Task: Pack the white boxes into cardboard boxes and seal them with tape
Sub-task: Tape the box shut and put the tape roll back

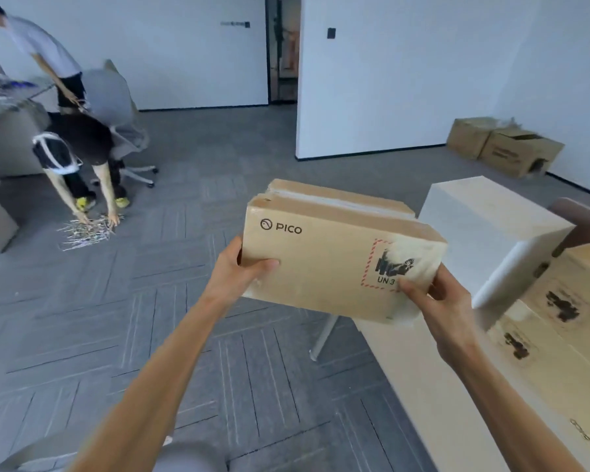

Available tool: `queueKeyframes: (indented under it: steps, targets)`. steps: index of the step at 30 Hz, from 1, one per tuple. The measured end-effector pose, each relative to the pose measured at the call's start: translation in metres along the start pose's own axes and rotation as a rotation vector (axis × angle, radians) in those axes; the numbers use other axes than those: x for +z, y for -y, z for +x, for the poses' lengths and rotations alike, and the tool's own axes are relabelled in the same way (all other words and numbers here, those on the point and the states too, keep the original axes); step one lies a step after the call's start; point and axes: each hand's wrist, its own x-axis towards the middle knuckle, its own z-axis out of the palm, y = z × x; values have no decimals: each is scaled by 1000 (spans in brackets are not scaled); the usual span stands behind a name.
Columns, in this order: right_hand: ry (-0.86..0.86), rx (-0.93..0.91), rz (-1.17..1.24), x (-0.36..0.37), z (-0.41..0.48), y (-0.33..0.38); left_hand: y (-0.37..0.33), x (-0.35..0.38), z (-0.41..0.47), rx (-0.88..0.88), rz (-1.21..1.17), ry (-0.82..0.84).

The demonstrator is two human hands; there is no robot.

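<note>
I hold a brown cardboard box (324, 264) printed "PICO" in the air over the floor, just left of the table. My left hand (242, 270) grips its lower left corner, thumb on the front face. My right hand (436, 301) grips its lower right corner beside a red-bordered label partly covered by clear tape. The top flaps are folded down with tape along the seam. A tall white box (484, 219) stands on the table to the right. More cardboard boxes (559, 308) lie flat on the table at far right.
The pale table (433, 379) fills the lower right, its white leg (324, 335) under the held box. Two people work at the far left by an office chair (116, 107) and paper strips (86, 229) on the carpet. Two brown cartons (504, 148) sit by the right wall.
</note>
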Motion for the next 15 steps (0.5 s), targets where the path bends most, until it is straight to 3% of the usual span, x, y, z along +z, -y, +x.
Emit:
queueKeyframes:
  steps: [15]
  targets:
    - [121,-39,181,110,280,-47,3,-12,244,46,40,-173]
